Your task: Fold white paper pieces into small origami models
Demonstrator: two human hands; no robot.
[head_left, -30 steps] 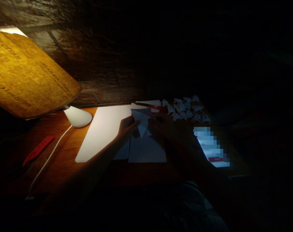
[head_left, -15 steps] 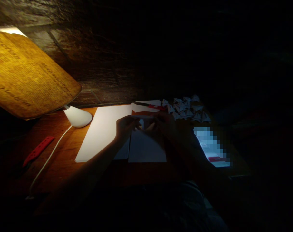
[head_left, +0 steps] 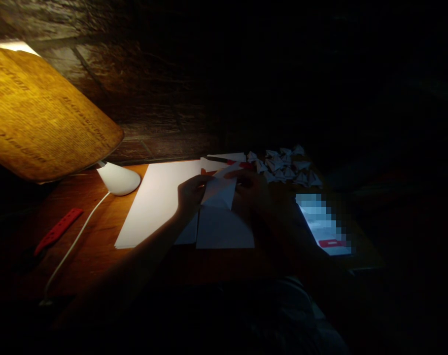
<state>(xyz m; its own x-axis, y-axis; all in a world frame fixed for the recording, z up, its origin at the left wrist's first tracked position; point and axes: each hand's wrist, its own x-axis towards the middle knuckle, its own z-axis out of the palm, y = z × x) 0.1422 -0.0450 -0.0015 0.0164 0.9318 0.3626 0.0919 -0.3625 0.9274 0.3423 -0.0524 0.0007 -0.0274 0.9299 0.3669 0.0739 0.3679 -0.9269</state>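
Observation:
Between my two hands is a folded piece of white paper [head_left: 220, 192], its pale face turned toward me. My left hand [head_left: 189, 192] grips its left side with the fingers closed, lit from the lamp side. In deep shadow, my right hand [head_left: 254, 190] pinches the right side near the top; parts of its fingers are lost in the dark. Below the hands lies a stack of white sheets [head_left: 225, 231], and a second, brighter paper stack [head_left: 160, 197] is to the left. Just behind the hands, a red and black tool [head_left: 231, 161], perhaps a knife or pen, rests on more paper.
Several folded paper pieces [head_left: 283, 167] sit at the back right of the wooden table [head_left: 94, 236]. A lit phone [head_left: 322, 227] lies at the right. At left are a lamp [head_left: 120, 178] with a printed shade, its white cord [head_left: 76, 241] and a red strap-like object [head_left: 59, 229].
The folded paper has been tilted up, so its broad face now shows instead of its edge and inner side. Both hands stay at nearly the same place.

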